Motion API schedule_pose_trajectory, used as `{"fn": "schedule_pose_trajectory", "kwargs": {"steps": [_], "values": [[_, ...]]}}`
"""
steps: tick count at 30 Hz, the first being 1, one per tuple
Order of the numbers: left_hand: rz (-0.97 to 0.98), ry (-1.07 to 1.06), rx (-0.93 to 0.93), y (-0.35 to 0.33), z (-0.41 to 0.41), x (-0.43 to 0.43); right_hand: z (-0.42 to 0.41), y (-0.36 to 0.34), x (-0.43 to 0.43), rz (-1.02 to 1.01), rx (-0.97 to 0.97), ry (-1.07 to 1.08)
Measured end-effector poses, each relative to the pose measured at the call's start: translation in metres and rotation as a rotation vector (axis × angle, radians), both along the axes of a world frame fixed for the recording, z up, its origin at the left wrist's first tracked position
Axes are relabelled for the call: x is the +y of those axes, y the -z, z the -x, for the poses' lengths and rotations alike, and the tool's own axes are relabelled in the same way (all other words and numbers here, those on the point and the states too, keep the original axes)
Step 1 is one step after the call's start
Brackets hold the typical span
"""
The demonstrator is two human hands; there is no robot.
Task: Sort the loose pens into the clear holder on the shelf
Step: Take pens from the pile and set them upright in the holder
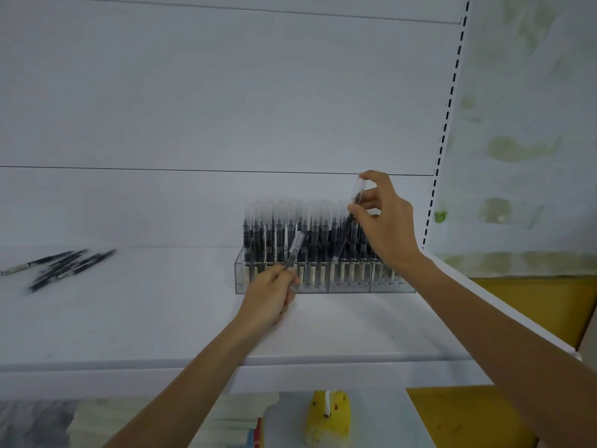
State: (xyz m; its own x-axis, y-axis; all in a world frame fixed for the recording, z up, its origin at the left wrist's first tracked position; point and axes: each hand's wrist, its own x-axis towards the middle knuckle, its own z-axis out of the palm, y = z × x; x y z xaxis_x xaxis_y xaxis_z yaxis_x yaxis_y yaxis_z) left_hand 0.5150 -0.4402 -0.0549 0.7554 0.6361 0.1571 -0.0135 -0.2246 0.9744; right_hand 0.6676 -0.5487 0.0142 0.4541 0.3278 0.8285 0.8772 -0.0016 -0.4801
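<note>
A clear holder (349,286) stands on the white shelf (161,318), packed with several upright black pens with frosted caps. My right hand (384,221) pinches one black pen (347,226) by its cap end, tilted, its lower end among the pens at the holder's right part. My left hand (273,295) grips another pen (294,248) in front of the holder's left end, cap pointing up. Several loose black pens (61,265) lie in a pile at the shelf's far left.
The shelf's back panel and a slotted upright (444,137) rise behind the holder. On the lower shelf sit stacked paper packs (239,421) and a yellow object (328,418). A yellow surface (533,305) lies to the right of the shelf.
</note>
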Motion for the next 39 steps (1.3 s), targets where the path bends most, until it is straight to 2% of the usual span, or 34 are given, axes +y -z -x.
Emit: {"fn": "schedule_pose_trajectory", "kwargs": {"steps": [3, 6, 8, 10, 12, 16, 18, 20, 22, 24, 26, 28, 33, 37, 39], "values": [[0.011, -0.002, -0.002, 0.001, -0.001, 0.001, 0.0, 0.006, 0.002, 0.101, -0.034, -0.001], [0.011, -0.005, -0.013, 0.001, -0.003, 0.002, 0.002, 0.016, 0.005, 0.332, -0.043, -0.019], [-0.014, -0.006, -0.029, 0.001, -0.002, 0.001, 0.004, 0.02, 0.005, 0.406, -0.064, 0.019], [-0.087, -0.005, -0.062, 0.0, -0.001, -0.001, 0.005, 0.019, 0.004, 0.336, -0.121, 0.086], [-0.24, -0.007, -0.072, -0.005, -0.001, -0.004, 0.012, 0.017, 0.0, 0.234, -0.103, 0.078], [-0.495, -0.021, -0.138, -0.026, -0.015, -0.017, 0.034, 0.014, -0.001, 0.238, 0.186, -0.188], [-0.526, -0.013, -0.185, -0.034, -0.022, -0.025, 0.037, 0.013, -0.001, 0.167, 0.29, -0.275], [-0.536, -0.002, -0.197, -0.031, -0.025, -0.029, 0.034, 0.007, -0.005, 0.098, 0.316, -0.267], [-0.622, -0.003, -0.1, -0.02, -0.024, -0.027, 0.029, -0.001, -0.012, 0.01, 0.342, -0.254], [-0.801, -0.001, 0.118, -0.001, -0.021, -0.024, 0.021, -0.012, -0.019, -0.119, 0.382, -0.282], [-0.986, 0.044, 0.371, 0.012, -0.018, -0.024, 0.01, -0.018, -0.022, -0.168, 0.333, -0.238], [-1.05, 0.056, 0.452, 0.015, -0.017, -0.026, 0.001, -0.016, -0.021, -0.115, 0.209, -0.132], [-1.036, 0.048, 0.433, 0.012, -0.019, -0.024, -0.007, -0.004, -0.01, 0.017, 0.024, -0.027], [-1.037, 0.04, 0.411, 0.015, -0.02, -0.023, -0.006, 0.019, -0.003, 0.333, -0.046, -0.008], [-1.037, 0.028, 0.392, 0.016, -0.02, -0.022, -0.005, 0.028, 0.0, 0.359, -0.061, 0.038]]}}
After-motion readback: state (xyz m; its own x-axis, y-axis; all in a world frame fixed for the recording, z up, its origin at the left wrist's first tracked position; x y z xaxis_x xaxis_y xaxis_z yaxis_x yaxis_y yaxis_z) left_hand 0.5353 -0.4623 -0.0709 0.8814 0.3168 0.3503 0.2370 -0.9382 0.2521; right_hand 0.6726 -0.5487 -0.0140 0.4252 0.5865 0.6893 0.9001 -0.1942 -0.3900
